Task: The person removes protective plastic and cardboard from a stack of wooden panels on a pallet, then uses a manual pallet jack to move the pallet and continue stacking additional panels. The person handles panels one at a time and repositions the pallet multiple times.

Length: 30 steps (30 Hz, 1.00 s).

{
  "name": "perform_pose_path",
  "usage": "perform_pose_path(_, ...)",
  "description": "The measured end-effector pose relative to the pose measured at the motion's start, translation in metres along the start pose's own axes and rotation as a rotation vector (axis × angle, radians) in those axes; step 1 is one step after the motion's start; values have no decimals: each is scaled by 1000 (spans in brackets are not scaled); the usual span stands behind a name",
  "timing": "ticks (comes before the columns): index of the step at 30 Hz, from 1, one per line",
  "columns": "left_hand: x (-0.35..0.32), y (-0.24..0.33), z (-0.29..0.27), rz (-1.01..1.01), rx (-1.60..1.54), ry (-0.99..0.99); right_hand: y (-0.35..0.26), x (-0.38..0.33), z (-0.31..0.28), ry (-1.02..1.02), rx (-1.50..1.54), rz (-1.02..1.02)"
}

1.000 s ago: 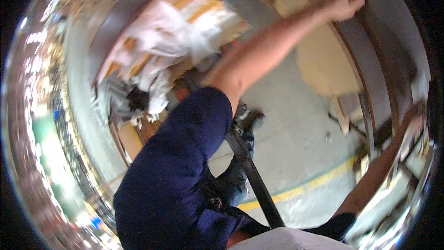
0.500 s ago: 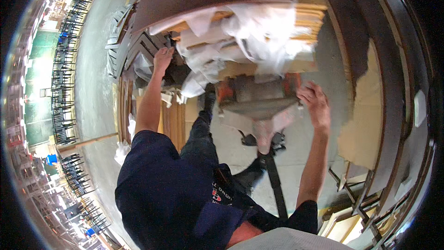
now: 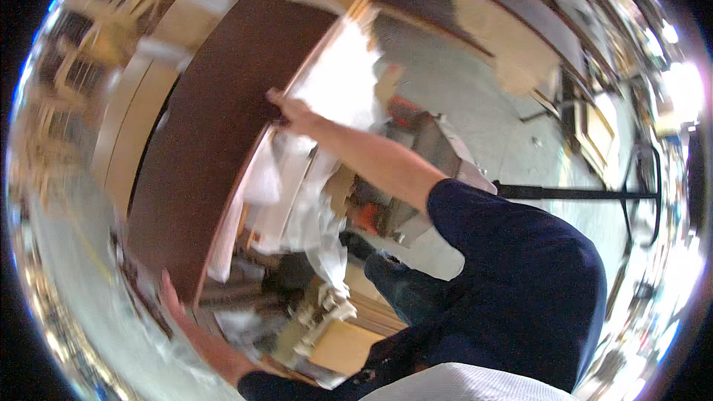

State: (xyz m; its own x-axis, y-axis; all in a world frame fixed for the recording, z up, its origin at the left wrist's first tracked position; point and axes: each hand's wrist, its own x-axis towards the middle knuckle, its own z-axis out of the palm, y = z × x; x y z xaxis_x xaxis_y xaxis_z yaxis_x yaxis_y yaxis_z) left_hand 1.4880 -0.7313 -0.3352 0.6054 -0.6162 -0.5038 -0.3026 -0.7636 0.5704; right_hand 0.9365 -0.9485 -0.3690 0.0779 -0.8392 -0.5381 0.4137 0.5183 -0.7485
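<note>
A large dark brown panel (image 3: 208,141) runs tilted across the left half of the head view. My right hand (image 3: 286,111) reaches out from a dark blue sleeve and grips the panel's upper right edge. Down at the lower left, my left hand (image 3: 169,293) holds the panel's bottom end. Torn white plastic wrap (image 3: 334,82) hangs just beside the right hand, over a stack of pale wooden boards (image 3: 148,96) behind the panel.
A grey metal machine with orange parts (image 3: 405,178) stands below my right arm. A black pole (image 3: 572,193) crosses the concrete floor (image 3: 483,104) at the right. Pale boards and frames (image 3: 594,134) lean at the far right. The picture is blurred.
The view has swung hard to the left. My hands have gone from the wrapped stack to the two ends of the brown panel, which now fills the left side.
</note>
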Motion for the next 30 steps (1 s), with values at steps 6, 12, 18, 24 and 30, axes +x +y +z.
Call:
perform_pose_path(6,5,-18,21,171,-134,166,-8,16,29,130,364,154)
perform_pose_path(12,-115,-23,63,383,-118,331,-10,-60,-21,-8,409,65)
perform_pose_path(18,-242,72,105,368,-240,342,-53,-187,-118,-157,444,-101)
perform_pose_path(24,-340,188,148,399,-311,283,-126,-283,-274,-104,517,-353)
perform_pose_path(30,-355,318,274,505,-348,-173,-177,-366,-435,186,679,-613)
